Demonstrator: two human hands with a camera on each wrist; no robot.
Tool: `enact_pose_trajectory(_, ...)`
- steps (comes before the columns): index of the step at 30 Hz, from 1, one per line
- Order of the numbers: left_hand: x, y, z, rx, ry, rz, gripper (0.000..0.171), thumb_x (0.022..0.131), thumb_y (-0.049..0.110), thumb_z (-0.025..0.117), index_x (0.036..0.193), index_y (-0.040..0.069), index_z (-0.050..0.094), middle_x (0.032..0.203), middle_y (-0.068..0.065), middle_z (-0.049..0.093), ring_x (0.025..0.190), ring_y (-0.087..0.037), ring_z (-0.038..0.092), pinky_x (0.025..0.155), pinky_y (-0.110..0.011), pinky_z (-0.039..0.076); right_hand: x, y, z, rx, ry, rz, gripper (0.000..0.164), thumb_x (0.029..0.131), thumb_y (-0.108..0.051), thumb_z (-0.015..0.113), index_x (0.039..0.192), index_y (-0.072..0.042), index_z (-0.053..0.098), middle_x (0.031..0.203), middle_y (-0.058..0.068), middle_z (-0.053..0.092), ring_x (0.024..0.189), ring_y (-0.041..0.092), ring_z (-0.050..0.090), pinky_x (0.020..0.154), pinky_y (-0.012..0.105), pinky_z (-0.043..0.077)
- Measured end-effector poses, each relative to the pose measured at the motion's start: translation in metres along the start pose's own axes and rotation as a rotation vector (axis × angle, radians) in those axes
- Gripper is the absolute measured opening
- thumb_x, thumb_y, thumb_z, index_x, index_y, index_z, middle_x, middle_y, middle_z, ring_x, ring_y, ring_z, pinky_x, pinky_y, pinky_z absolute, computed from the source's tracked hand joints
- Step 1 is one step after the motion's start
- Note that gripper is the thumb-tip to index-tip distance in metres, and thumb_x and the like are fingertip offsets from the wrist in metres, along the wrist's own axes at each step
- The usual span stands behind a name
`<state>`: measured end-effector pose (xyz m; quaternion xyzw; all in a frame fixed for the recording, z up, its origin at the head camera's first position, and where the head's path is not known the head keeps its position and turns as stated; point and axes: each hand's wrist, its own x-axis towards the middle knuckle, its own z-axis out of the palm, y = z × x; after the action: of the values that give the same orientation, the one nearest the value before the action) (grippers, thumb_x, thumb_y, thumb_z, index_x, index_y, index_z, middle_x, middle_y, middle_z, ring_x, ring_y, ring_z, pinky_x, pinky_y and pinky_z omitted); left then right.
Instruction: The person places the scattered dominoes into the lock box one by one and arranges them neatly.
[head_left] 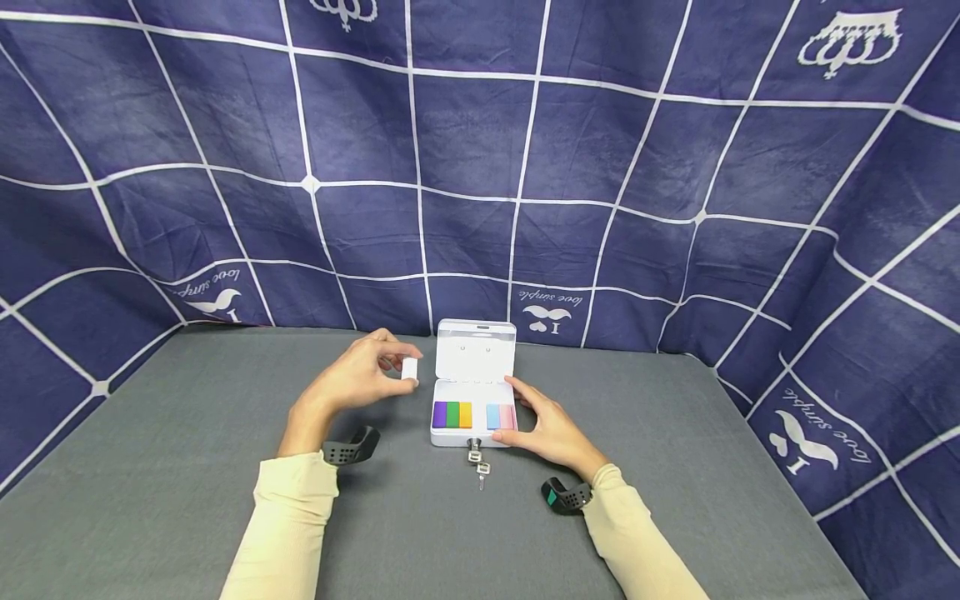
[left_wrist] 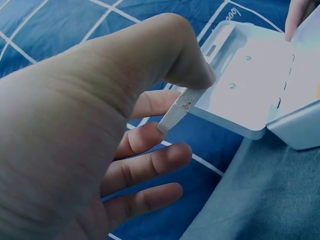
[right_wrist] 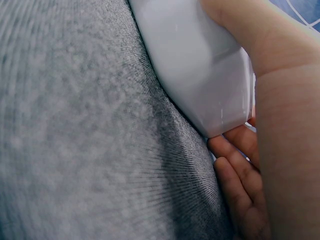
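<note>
My left hand pinches a small white block between thumb and fingers, to the left of a white metal box. Reddish specks mark the edge of that white block in the left wrist view. The box's lid stands raised at the back. Purple, green and yellow blocks fill its left part; light blue and pink ones lie at the right, with a gap between. My right hand grips the box's right side, thumb at the front, fingers behind.
Keys hang from the lock at the box's front and lie on the grey cloth-covered table. Behind and at both sides hangs a blue curtain with white lines. Black bands are on both wrists.
</note>
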<state>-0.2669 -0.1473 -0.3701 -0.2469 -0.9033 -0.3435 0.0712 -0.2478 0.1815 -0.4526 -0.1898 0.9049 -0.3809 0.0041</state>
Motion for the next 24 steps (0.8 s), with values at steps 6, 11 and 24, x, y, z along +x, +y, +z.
enact_pose_trajectory(6,0.002,0.005,0.0,0.002,0.011,0.04,0.034,0.075,0.018,0.08,0.108,0.015,0.075,0.091,-0.003,0.058,0.086,-0.016,0.064,0.083,-0.038,0.054,0.0,0.0,0.0,-0.005,0.003,-0.001,0.093,0.075,-0.058,0.081,0.154,-0.032,0.038,0.154,0.004,0.047,0.134,0.024,0.054,0.115,0.047,0.041)
enact_pose_trajectory(11,0.003,0.009,0.001,-0.004,0.009,0.065,0.034,0.074,0.017,0.08,0.108,0.013,0.075,0.091,-0.004,0.058,0.085,-0.017,0.064,0.082,-0.039,0.054,0.0,0.0,0.0,-0.008,0.002,0.004,0.093,0.075,-0.058,0.081,0.153,-0.033,0.037,0.153,0.003,0.048,0.134,0.024,0.054,0.114,0.047,0.041)
enact_pose_trajectory(24,0.005,0.016,0.005,-0.007,0.001,0.076,0.036,0.075,0.018,0.079,0.11,0.01,0.075,0.093,-0.004,0.059,0.084,-0.015,0.062,0.078,-0.034,0.052,0.0,0.001,0.0,-0.015,-0.002,0.004,0.094,0.075,-0.058,0.081,0.154,-0.032,0.037,0.154,0.003,0.047,0.134,0.024,0.054,0.115,0.047,0.041)
